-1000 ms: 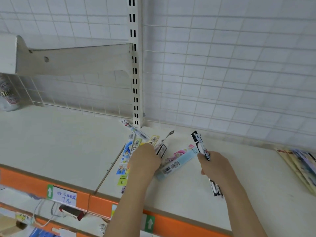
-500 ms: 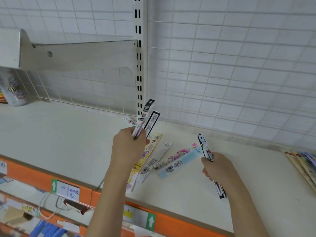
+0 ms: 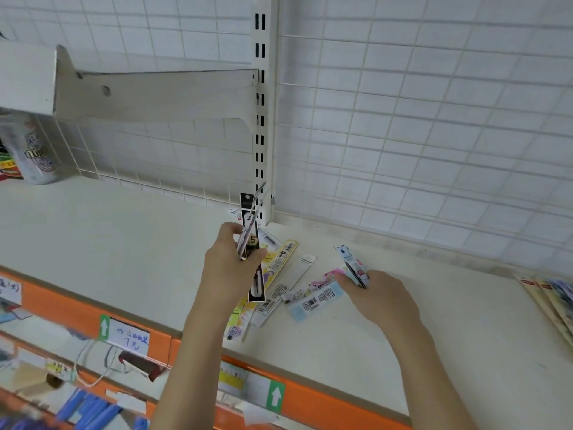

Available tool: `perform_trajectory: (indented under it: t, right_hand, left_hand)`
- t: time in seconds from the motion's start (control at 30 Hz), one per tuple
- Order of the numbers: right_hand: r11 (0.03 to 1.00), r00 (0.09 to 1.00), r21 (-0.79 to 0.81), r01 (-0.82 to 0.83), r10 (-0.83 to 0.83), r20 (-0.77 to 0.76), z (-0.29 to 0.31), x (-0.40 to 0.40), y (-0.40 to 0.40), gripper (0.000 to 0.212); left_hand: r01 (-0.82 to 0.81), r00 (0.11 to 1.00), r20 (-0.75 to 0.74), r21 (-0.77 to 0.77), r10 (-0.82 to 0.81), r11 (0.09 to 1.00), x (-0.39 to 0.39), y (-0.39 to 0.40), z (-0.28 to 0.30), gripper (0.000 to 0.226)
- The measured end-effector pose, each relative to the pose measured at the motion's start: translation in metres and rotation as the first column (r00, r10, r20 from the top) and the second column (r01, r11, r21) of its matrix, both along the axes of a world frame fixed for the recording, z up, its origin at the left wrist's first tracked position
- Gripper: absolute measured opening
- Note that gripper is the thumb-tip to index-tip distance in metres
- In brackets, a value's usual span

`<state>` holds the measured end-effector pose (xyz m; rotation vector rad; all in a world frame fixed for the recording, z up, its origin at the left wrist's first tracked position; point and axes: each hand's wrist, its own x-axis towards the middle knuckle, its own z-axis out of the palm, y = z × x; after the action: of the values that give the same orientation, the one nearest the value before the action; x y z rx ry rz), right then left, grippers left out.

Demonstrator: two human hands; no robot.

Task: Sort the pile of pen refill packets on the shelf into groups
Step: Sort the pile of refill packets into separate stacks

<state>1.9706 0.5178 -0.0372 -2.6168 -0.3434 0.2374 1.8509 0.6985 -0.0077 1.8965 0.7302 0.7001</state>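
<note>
There is just one view, from a camera on the person's head. It looks forward and down, close over the front edge of the shelf, toward the wire grid wall at its back edge.

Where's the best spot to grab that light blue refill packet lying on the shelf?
Probably the near end of the light blue packet, by the barcode, coming from above and the front. It lies flat on the shelf, that end is bare, and its far end sits under the right hand and a pink packet.
</note>
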Motion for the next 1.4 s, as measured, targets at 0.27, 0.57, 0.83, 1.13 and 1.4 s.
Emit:
perform_trajectory:
  t: [0.27,0.57,0.83,1.13,1.4]
  right_hand:
    - [0.983,0.998,-0.177,-0.055,0.049,-0.041,0.002,-0.007,0.022,0.051]
    - [0.966,0.995,-0.243,-0.086,0.072,-0.066,0.014,-0.001,0.001,0.016]
    - [0.956,0.991,-0.264,-0.129,0.120,-0.051,0.018,-0.003,-0.011,0.026]
    - [0.990,0.996,-0.122,-0.073,0.079,0.040,0.027,-0.006,-0.004,0.011]
    - [0.994,0.994,-0.094,-0.062,0.070,0.085,0.014,-0.004,0.023,0.021]
  left_hand:
    - [-0.008,0.997,-0.078,0.085,0.015,0.996,-0.007,0.005,-0.001,0.009]
    - [-0.005,0.997,-0.075,-0.047,0.002,0.999,-0.007,0.005,0.001,0.011]
    - [0.030,0.994,-0.110,0.044,-0.025,0.999,-0.003,-0.005,0.002,0.034]
    - [-0.020,0.994,-0.106,0.042,0.024,0.999,-0.011,0.003,0.001,0.038]
    - [-0.046,0.994,-0.101,0.053,0.051,0.998,-0.020,0.009,-0.002,0.038]
